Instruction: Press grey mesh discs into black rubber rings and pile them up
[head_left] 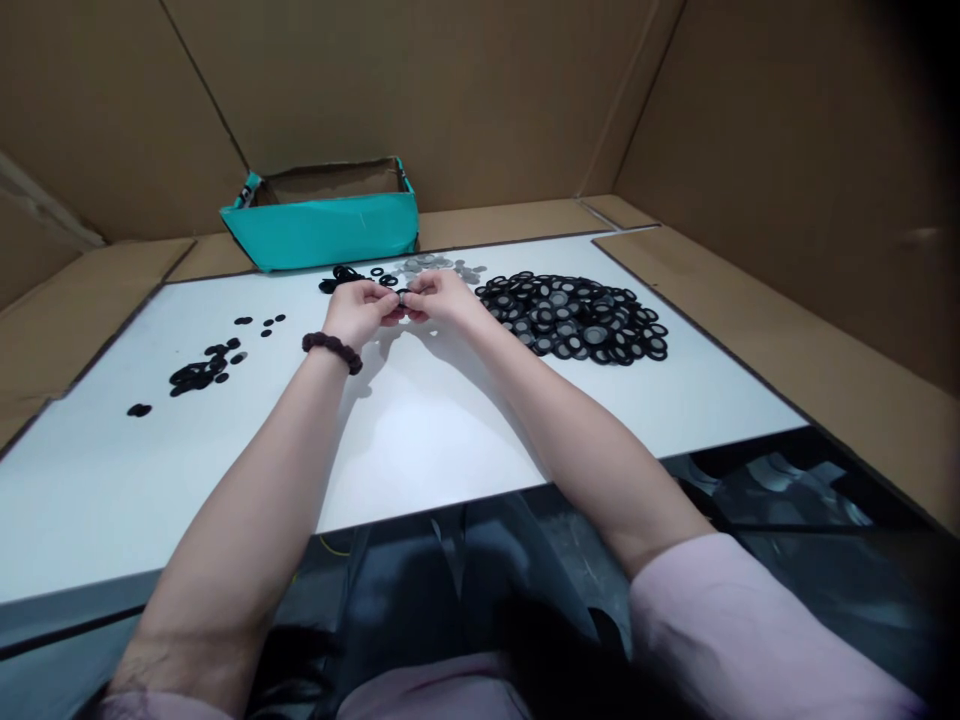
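My left hand and my right hand meet above the white table, pinching a small black ring between their fingertips. Something pale shows at the ring's centre, too small to make out fully. Just behind my hands lie loose black rings and a scatter of grey translucent discs. Right of my right hand spreads a large heap of black rings with grey centres. Small black discs lie in a loose group to the left of my left arm.
A turquoise box with an open top stands at the table's back left. Tall cardboard walls enclose the white table at the back and sides. Cardboard strips run along its edges.
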